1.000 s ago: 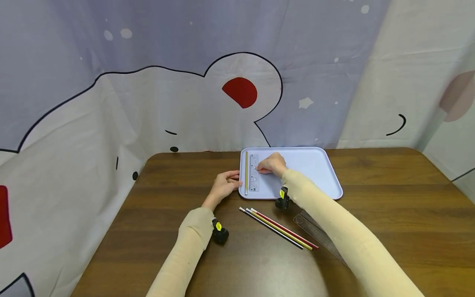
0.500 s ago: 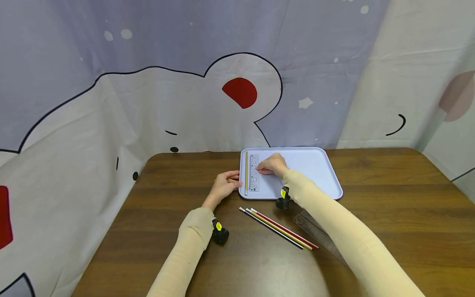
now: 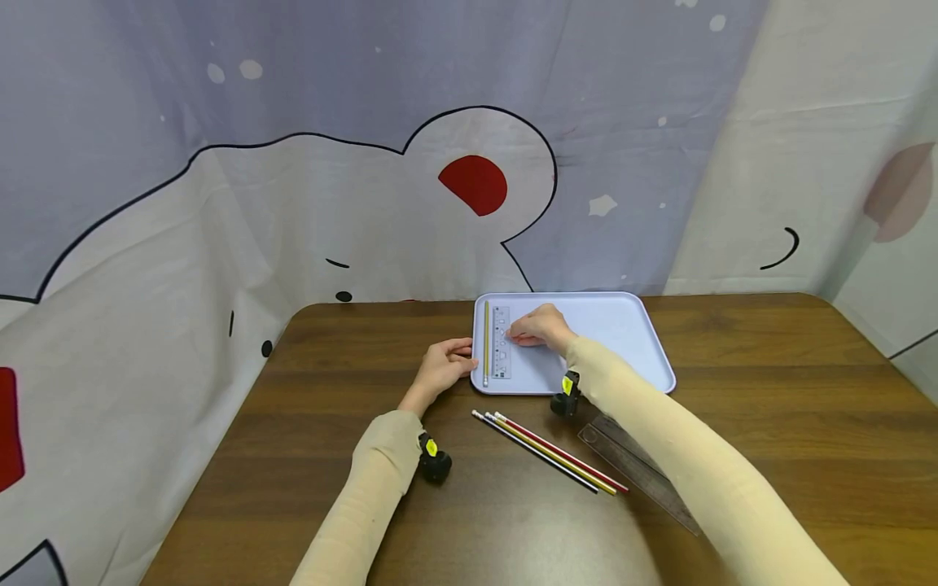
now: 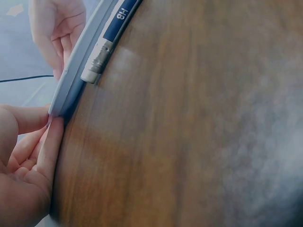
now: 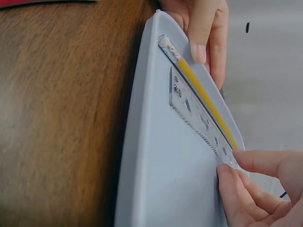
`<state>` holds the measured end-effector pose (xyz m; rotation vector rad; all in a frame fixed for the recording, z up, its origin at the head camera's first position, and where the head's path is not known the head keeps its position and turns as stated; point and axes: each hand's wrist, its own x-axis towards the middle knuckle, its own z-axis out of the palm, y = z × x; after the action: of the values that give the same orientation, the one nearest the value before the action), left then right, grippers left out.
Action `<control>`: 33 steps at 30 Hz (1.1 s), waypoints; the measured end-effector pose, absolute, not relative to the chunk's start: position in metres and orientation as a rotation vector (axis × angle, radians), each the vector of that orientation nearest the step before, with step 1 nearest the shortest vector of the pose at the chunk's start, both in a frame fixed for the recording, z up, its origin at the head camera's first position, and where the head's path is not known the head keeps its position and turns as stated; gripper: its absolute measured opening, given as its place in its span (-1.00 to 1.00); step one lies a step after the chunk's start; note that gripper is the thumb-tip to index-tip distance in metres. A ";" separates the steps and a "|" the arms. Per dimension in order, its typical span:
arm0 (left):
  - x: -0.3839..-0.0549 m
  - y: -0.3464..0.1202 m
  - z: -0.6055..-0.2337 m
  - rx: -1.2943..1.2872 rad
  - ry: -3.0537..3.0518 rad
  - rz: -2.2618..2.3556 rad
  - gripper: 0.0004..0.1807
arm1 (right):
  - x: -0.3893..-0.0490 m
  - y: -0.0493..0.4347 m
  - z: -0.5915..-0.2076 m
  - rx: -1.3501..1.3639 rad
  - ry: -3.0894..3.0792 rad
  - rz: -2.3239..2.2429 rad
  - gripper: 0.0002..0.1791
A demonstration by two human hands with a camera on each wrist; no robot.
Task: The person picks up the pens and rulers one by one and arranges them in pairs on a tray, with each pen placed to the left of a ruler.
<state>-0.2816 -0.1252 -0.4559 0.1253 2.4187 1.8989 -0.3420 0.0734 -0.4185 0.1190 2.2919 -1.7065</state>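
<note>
Left hand pinching the left rim of the pale tray, and here's the right hand (image 3: 542,325), fingers bunched narrow right at the clear stencil ruler (image 3: 501,348); whether they grip it, I can't tell. The ruler lies flat in the tray (image 3: 611,338), between the left hand (image 3: 440,368) and the right, a yellow pencil (image 3: 487,342) alongside. Nearer, on the wooden table (image 3: 352,350), three pencils (image 3: 556,454) slant beside a dark flat strip (image 3: 639,478).

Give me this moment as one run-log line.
left hand: grips tray rim | right hand: holds clear ruler | clear ruler: in tray, beside yellow pencil | other pencils: on table, outside tray
</note>
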 end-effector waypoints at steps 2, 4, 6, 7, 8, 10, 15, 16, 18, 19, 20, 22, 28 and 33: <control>-0.282 -0.125 -0.457 0.122 2.418 1.900 -0.49 | -0.341 0.074 -0.417 0.114 2.287 -1.709 -0.64; -0.282 -0.125 -0.457 0.110 2.417 1.898 -0.48 | -0.339 0.076 -0.416 0.093 2.274 -1.717 -0.63; -0.285 -0.125 -0.461 0.089 2.418 1.902 -0.48 | -0.337 0.078 -0.416 0.067 2.254 -1.731 -0.62; -0.285 -0.125 -0.461 0.092 2.417 1.903 -0.48 | -0.336 0.079 -0.416 0.061 2.241 -1.740 -0.62; -0.285 -0.125 -0.461 0.097 2.418 1.903 -0.48 | -0.336 0.080 -0.416 0.051 2.225 -1.750 -0.61; -0.284 -0.124 -0.461 0.097 2.417 1.907 -0.49 | -0.335 0.081 -0.416 0.046 2.211 -1.753 -0.60; -0.284 -0.125 -0.460 0.104 2.423 1.909 -0.49 | -0.333 0.082 -0.413 0.067 2.216 -1.716 -0.60; -0.285 -0.125 -0.460 0.103 2.420 1.911 -0.49 | -0.332 0.082 -0.413 0.072 2.215 -1.709 -0.60; -0.285 -0.125 -0.460 0.093 2.417 1.909 -0.49 | -0.332 0.082 -0.413 0.076 2.215 -1.695 -0.60; -0.285 -0.125 -0.460 0.088 2.414 1.908 -0.48 | -0.331 0.083 -0.412 0.076 2.213 -1.691 -0.60; -0.285 -0.125 -0.460 0.083 2.411 1.908 -0.48 | -0.330 0.083 -0.412 0.072 2.211 -1.688 -0.60; -0.285 -0.125 -0.459 0.076 2.407 1.906 -0.48 | -0.329 0.083 -0.411 0.066 2.206 -1.689 -0.61; -0.283 -0.125 -0.458 0.089 2.417 1.896 -0.49 | -0.322 0.085 -0.406 0.047 2.221 -1.684 -0.63; -0.284 -0.125 -0.459 0.081 2.414 1.893 -0.48 | -0.318 0.085 -0.404 0.038 2.234 -1.658 -0.62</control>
<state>-0.2843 -0.1252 -0.4590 0.0808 2.4136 1.8931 -0.3176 0.0855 -0.4035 0.0376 2.2342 -1.6578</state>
